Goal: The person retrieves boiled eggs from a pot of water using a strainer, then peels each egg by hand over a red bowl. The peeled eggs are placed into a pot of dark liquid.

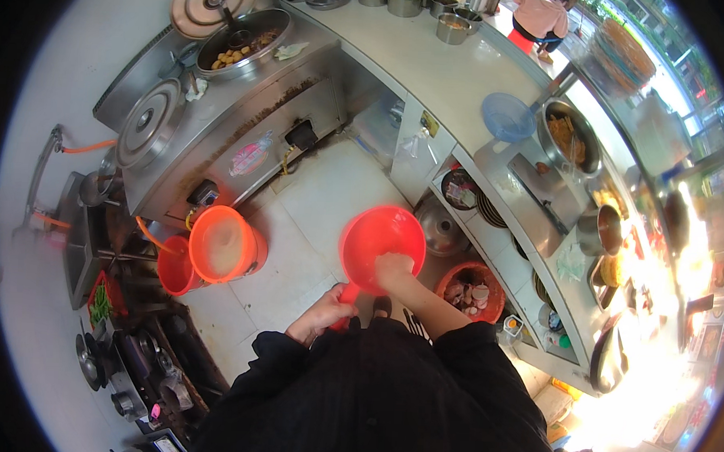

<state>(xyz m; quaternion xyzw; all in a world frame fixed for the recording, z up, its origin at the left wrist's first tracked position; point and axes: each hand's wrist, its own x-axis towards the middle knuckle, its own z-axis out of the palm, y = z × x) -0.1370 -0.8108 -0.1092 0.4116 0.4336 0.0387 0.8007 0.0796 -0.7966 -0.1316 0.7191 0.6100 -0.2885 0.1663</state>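
Observation:
My left hand (325, 315) is closed around the handle of a large red plastic dipper (362, 232), held in front of my body over the floor. My right hand (394, 268) reaches down into the bowl of the dipper. Its fingers are blurred against the red plastic, so I cannot tell whether they grip anything. To the left stands an orange bucket (222, 244) of cloudy liquid, with a red bucket (178, 266) beside it. On the right, below my right forearm, a red-orange tub (471, 291) holds pieces of what looks like raw meat.
A stainless-steel stove unit (269, 131) runs along the left, bearing a wide pan of food (242, 45) and a metal lid (148, 123). The counter (441, 78) curves along the right, with a blue plastic basket (508, 116) and a cleaver (539, 194). A person (542, 19) sits outside.

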